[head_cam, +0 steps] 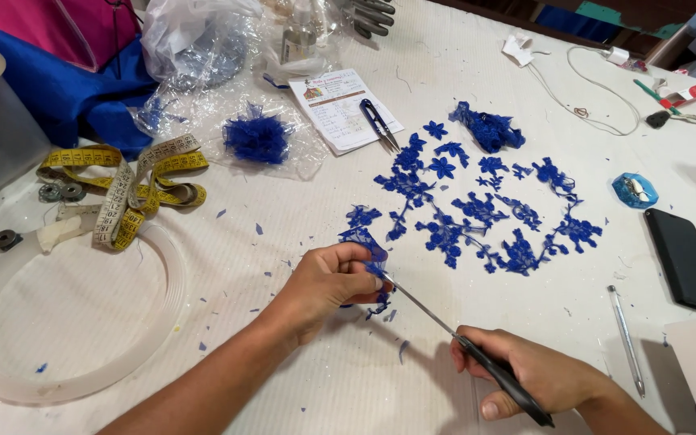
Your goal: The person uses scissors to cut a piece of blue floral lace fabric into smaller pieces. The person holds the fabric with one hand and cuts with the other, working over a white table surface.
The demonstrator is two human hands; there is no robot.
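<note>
- Lace piece (pixel 368 246), blue and floral, sits pinched between the fingers of my left hand (pixel 328 282), low over the middle of the table (pixel 300 217).
- Far left, a clear round plastic lid (pixel 74 322) lies flat, with a yellow measuring tape (pixel 126 189) heaped just above it and small metal bobbins (pixel 62 192) beside the tape.
- Blue fabric (pixel 66 89) and a crumpled clear plastic bag (pixel 195 48) fill the upper left corner; a blue lace bundle (pixel 257 138) rests on the plastic.
- A printed card (pixel 336 105) lies next, with small thread snips (pixel 380 125) across it.
- My right hand (pixel 537 374) is closed around the black handles of the scissors (pixel 461 338), whose thin blades reach up-left to the edge of the lace piece.
- Beyond the blades, cut blue lace flowers (pixel 477 213) are spread in a loose cluster, with a bunched lace scrap (pixel 489 129) above them.
- A silver pen (pixel 627 338) lies right of my right hand.
- Far right lie a blue glassy trinket (pixel 635 191), a black phone case (pixel 686 259) and a white cable (pixel 582 89).
</note>
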